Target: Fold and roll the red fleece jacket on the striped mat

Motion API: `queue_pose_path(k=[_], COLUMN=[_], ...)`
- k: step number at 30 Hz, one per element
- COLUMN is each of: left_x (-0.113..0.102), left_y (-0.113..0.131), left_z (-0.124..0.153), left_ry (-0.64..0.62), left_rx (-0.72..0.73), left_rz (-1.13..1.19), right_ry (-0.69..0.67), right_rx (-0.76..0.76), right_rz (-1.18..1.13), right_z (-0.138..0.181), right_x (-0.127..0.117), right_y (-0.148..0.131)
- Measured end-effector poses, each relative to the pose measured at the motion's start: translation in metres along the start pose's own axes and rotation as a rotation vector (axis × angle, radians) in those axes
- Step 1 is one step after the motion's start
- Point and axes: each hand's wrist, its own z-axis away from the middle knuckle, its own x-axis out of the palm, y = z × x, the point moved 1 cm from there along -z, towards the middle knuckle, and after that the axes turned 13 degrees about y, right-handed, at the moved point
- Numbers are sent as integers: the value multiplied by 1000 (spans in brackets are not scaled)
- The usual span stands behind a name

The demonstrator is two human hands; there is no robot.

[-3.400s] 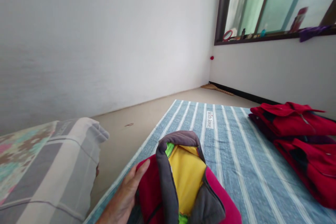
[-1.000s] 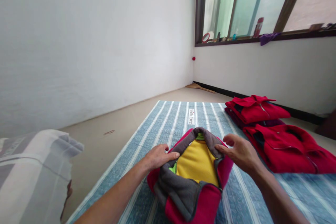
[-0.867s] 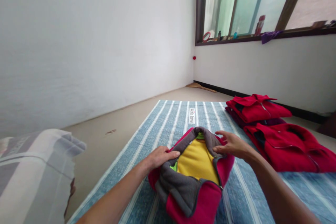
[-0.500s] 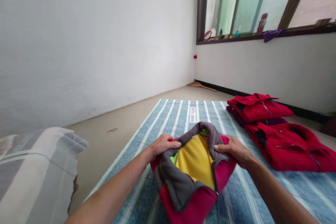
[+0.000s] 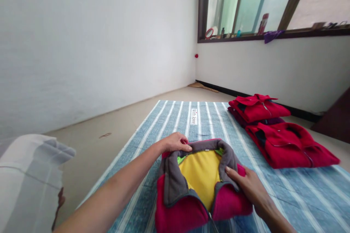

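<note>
A folded magenta jacket point(image 5: 180, 205) with a grey collar and yellow lining lies on the blue striped mat point(image 5: 147, 143), its neck facing away from me and its zipper toward me. My left hand point(image 5: 175, 142) pinches the collar's back left corner, thumb on top and fingertips tucked behind. At the right side, my right hand point(image 5: 250, 187) grips the jacket with its thumb on the grey collar; its other fingers are partly hidden by the cloth. Bits of green trim show inside the neck.
Folded red jackets point(image 5: 290, 145) are piled on the mat's right side. A grey-and-white cloth-covered bundle point(image 5: 30, 182) stands at the left. A woven broom point(image 5: 203, 86) lies by the far corner. Small items and a purple cloth point(image 5: 273, 35) sit on the window sill.
The jacket has been lowered and spread flatter on the mat, its collar opened wider. My right hand has moved down toward me along its side. The view has turned slightly right.
</note>
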Motion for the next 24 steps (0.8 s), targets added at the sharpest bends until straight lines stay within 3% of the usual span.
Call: queue_pose_path(k=[4, 6, 7, 11, 14, 20, 24], left_x=[-17, -6, 7, 65, 83, 83, 88], left_y=[22, 27, 27, 17, 13, 9, 1], left_z=[45, 83, 103, 153, 147, 101, 93], left_ry=[485, 703, 739, 794, 796, 716, 646], left_rx=[38, 52, 88, 201, 179, 176, 180], left_rz=[-78, -107, -153, -351, -430, -516, -519], right_ry=[229, 325, 356, 371, 280, 66, 4], right_rx=[-113, -181, -244, -632, -795, -741, -647], right_rz=[188, 245, 258, 287, 358, 467, 460], right_z=[3, 10, 14, 24, 17, -11, -15], right_x=[-7, -8, -8, -2, 7, 29, 38], right_y=[-4, -6, -7, -18, -31, -27, -10])
